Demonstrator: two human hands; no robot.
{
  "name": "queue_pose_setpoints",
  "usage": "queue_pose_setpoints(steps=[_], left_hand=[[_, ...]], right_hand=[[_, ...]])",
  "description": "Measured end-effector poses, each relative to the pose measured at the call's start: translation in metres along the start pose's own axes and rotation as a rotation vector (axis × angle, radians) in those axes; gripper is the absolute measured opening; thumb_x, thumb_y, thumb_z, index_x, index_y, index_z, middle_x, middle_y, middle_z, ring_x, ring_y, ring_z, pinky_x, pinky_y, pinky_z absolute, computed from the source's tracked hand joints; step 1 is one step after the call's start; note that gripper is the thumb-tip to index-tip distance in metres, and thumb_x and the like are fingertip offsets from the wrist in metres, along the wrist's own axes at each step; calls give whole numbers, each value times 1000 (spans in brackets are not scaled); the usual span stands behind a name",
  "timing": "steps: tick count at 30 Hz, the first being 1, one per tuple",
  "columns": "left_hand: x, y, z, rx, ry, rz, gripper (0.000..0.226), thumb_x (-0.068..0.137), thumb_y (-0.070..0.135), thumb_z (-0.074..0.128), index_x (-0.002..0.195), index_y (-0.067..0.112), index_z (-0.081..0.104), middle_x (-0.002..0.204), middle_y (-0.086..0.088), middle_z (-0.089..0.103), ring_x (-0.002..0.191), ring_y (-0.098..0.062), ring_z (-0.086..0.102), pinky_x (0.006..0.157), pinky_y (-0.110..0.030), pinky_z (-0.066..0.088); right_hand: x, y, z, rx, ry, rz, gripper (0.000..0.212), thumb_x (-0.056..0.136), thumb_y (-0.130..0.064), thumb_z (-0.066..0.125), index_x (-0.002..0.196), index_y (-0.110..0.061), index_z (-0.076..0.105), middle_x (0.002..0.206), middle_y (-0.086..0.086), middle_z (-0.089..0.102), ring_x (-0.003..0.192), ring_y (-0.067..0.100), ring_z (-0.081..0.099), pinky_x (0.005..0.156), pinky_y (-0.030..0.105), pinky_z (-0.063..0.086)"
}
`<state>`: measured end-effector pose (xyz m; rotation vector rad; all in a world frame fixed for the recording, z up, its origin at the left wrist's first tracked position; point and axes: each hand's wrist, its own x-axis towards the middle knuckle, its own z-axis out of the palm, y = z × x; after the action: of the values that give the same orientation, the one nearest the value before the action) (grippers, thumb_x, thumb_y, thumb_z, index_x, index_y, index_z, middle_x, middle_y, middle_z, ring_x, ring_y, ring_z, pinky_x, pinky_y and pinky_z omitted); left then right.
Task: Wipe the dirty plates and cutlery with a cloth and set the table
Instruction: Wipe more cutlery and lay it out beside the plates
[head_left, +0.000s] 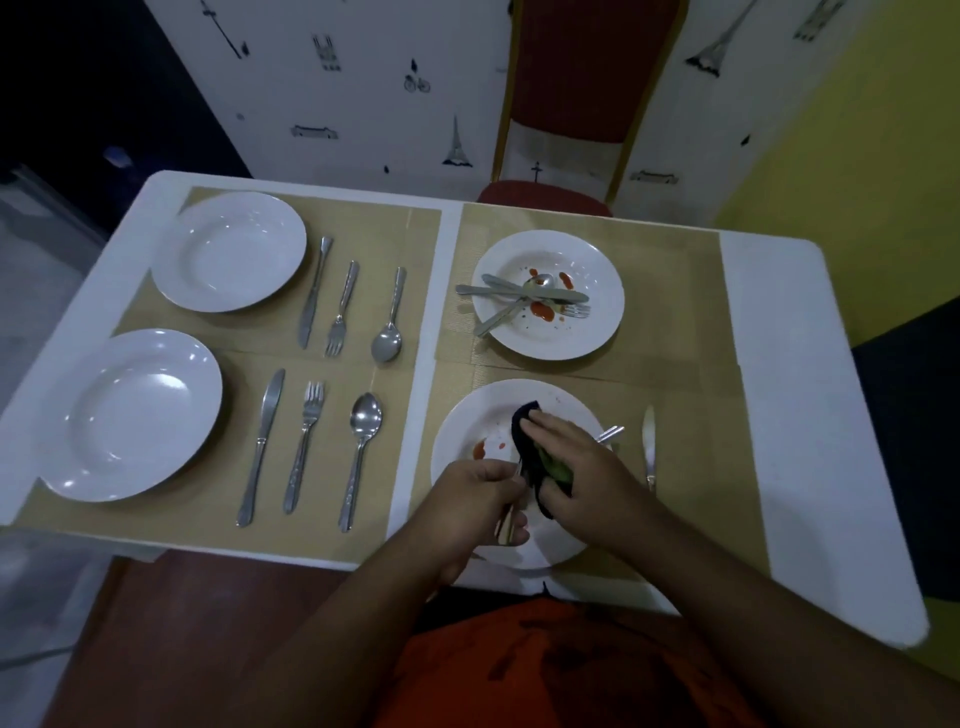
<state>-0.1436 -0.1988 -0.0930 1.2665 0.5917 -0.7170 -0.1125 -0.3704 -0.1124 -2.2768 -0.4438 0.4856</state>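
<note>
Over the near right plate (467, 431), which carries red sauce smears, my left hand (470, 499) grips the handle of a piece of cutlery (506, 522). My right hand (576, 462) holds a dark cloth (527, 447) wrapped round that cutlery's other end. Another utensil's handle (610, 434) sticks out from under my right hand. A knife (649, 447) lies on the mat right of this plate. The far right plate (597, 291) is stained red and holds a knife, fork and spoon (524, 299) crossed on it.
On the left mats sit two clean white plates (231, 252) (137, 415), each with a knife, fork and spoon laid beside it (343, 306) (306, 447). A red chair (571, 109) stands behind the white table (769, 364).
</note>
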Motion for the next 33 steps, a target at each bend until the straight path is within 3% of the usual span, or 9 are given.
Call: queue_pose_setpoints(steps=[3, 11, 15, 18, 23, 25, 28, 30, 33], left_hand=[[-1, 4, -16, -18, -38, -14, 19, 99, 4, 54, 97, 2, 73, 61, -3, 55, 51, -13, 53, 49, -25, 45], [-3, 10, -53, 54, -42, -33, 24, 100, 6, 50, 104, 6, 74, 69, -5, 59, 58, -12, 56, 49, -21, 45], [0, 12, -67, 112, -60, -29, 28, 100, 2, 46, 105, 6, 73, 75, -4, 60, 53, -8, 49, 45, -19, 36], [-2, 7, -76, 185, -91, -34, 29, 102, 4, 46, 105, 7, 75, 74, -3, 58, 51, -7, 45, 45, -19, 36], [3, 5, -62, 307, 26, -32, 25, 100, 11, 51, 104, 16, 76, 84, -4, 64, 57, -10, 50, 50, -22, 41], [4, 5, -48, 429, 97, 10, 21, 99, 15, 55, 103, 22, 74, 90, -3, 67, 70, -14, 58, 58, -26, 49], [6, 7, -24, 356, 143, 32, 14, 95, 9, 60, 96, 19, 70, 84, -5, 65, 72, -17, 62, 60, -27, 56], [6, 10, -10, 346, 139, 37, 15, 95, 6, 57, 90, 16, 68, 76, -4, 63, 65, -16, 60, 51, -25, 48], [9, 11, 2, 348, 119, 55, 21, 92, 2, 52, 82, 17, 63, 72, -5, 60, 58, -15, 48, 53, -25, 36]], right_hand=[[1, -8, 13, -120, 21, -101, 74, 83, -17, 67, 148, -21, 31, 153, -14, 20, 140, -4, 12, 109, 8, 13], [19, -16, 37, -318, 163, -102, 71, 75, 10, 61, 141, -8, 43, 148, 9, 39, 140, 22, 29, 114, 41, 30], [15, -30, 59, -363, 152, -208, 64, 75, 12, 55, 136, -3, 48, 143, 12, 46, 136, 25, 38, 112, 37, 32], [19, -13, 43, -366, 172, -128, 64, 73, 10, 62, 134, -3, 50, 141, 14, 47, 134, 28, 40, 112, 40, 32], [20, -5, 5, -239, 311, 86, 66, 79, 9, 58, 140, -11, 43, 145, -2, 41, 136, 12, 34, 114, 11, 8], [17, -6, -4, -145, 371, 109, 67, 81, 8, 55, 143, -13, 40, 148, -4, 37, 138, 9, 31, 115, 21, 22], [9, -9, -6, -131, 316, -57, 68, 79, 9, 56, 142, -11, 41, 149, -3, 35, 140, 6, 28, 114, 23, 26], [3, -8, -3, -205, 216, -213, 63, 80, 6, 54, 140, -8, 44, 149, 2, 38, 140, 12, 29, 114, 27, 26], [-1, 8, -1, -300, 108, -349, 56, 82, 3, 43, 137, -4, 47, 146, 11, 41, 139, 22, 32, 115, 35, 26]])
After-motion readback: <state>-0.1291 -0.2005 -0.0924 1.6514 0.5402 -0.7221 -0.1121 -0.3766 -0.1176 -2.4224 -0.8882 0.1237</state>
